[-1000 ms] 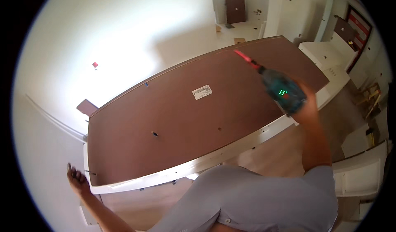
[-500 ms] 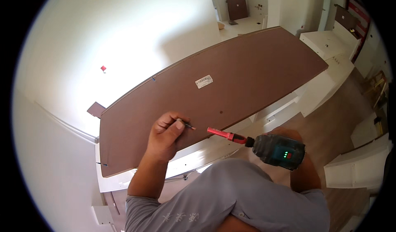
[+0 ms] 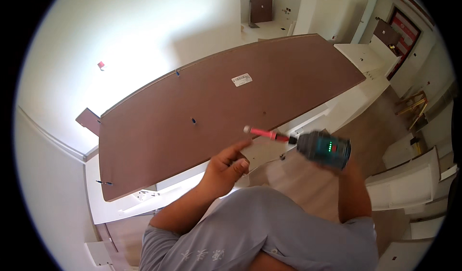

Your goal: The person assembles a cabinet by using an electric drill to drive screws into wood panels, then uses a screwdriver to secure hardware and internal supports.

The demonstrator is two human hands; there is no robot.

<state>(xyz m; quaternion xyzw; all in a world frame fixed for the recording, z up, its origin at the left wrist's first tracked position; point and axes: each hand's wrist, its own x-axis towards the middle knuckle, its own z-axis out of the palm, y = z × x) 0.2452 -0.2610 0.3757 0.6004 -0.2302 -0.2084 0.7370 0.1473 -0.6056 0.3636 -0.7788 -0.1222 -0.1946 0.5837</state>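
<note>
My right hand (image 3: 332, 169) grips a black and teal cordless driver (image 3: 327, 148), mostly hidden beneath the tool's body. From its chuck a long red bit holder (image 3: 264, 134) points left over the board's near edge, with a small pale piece at its tip. My left hand (image 3: 226, 170) is just below that tip, index finger stretched out and thumb apart; nothing shows in it. Both hands are in front of a large brown board (image 3: 211, 97). On the board lie a small dark-blue fitting (image 3: 194, 121) and a white label (image 3: 241, 80).
White cabinet panels (image 3: 139, 204) support the board. More dark-blue fittings are at its left end (image 3: 103, 182) and far edge (image 3: 177, 72). A small brown panel (image 3: 88, 121) sits by the left wall. White panels (image 3: 404, 187) and a yellow frame (image 3: 416, 109) are on the right.
My left hand has moved right toward the bit holder's tip, and the small dark pin it held no longer shows. A pale piece now shows at the tip. The view has shifted.
</note>
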